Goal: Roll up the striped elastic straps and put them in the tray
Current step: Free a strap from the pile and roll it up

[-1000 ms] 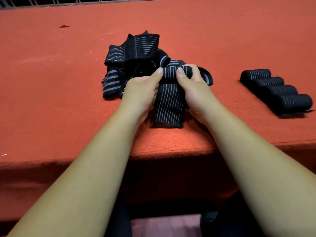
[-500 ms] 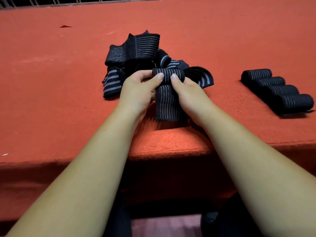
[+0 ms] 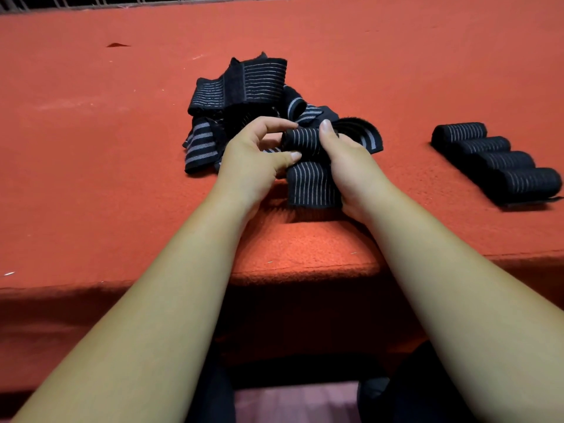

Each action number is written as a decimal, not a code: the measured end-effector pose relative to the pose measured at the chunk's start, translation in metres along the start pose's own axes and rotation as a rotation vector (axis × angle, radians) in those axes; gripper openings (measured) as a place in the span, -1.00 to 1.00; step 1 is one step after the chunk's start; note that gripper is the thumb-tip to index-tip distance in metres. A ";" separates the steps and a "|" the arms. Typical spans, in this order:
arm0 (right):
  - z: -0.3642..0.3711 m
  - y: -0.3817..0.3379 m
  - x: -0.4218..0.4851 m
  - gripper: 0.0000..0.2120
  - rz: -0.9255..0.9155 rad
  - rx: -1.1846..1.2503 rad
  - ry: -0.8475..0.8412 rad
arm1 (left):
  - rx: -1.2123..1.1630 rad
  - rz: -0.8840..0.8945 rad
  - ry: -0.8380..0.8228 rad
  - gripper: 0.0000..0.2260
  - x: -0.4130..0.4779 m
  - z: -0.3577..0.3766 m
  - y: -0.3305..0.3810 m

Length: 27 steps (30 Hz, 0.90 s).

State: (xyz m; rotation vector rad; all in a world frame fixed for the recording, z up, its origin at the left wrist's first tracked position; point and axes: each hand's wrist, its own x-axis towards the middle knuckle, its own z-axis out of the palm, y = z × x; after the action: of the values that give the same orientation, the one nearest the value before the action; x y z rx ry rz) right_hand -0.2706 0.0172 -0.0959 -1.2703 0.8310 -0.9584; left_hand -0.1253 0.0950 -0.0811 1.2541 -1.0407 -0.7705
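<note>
A black strap with thin grey stripes [image 3: 309, 184] lies in front of me on the red table, its far end wound into a small roll [image 3: 300, 140]. My left hand [image 3: 253, 154] pinches the roll's left end between thumb and fingers. My right hand [image 3: 345, 157] grips its right side, thumb on top. The strap's flat tail runs back toward the table edge between my wrists. Behind the hands sits a heap of loose striped straps [image 3: 244, 99]. No tray is in view.
Several finished rolls [image 3: 500, 166] lie side by side in a row at the right. The red felt table [image 3: 91, 148] has its front edge [image 3: 305, 270] just under my forearms. A railing runs along the far edge at the top.
The rolled end has grown thicker and moved toward me while the flat tail got shorter. Both hands have shifted with it, the left fingers now opened around the roll's end.
</note>
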 end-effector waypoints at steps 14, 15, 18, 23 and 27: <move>0.002 -0.005 -0.008 -0.72 -0.087 0.080 -0.016 | -0.224 -0.148 -0.015 -0.84 0.000 0.001 0.001; 0.003 -0.006 -0.009 -0.69 -0.050 0.088 -0.007 | -0.224 -0.145 -0.019 -0.87 0.000 0.001 0.002; 0.002 -0.010 -0.009 -0.57 0.013 0.008 0.012 | -0.206 -0.112 -0.003 -0.76 0.000 0.001 0.001; -0.005 -0.006 -0.003 -0.44 0.008 -0.210 0.040 | -0.063 -0.038 -0.012 -0.63 0.000 -0.002 -0.001; -0.008 -0.005 -0.004 -0.50 -0.022 -0.203 0.023 | 0.048 0.029 -0.019 -0.59 -0.001 -0.003 -0.003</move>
State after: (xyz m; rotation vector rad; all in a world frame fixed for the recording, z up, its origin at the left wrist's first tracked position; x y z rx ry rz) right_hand -0.2799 0.0181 -0.0923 -1.4473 0.9527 -0.9247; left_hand -0.1231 0.0966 -0.0840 1.2717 -1.0965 -0.7401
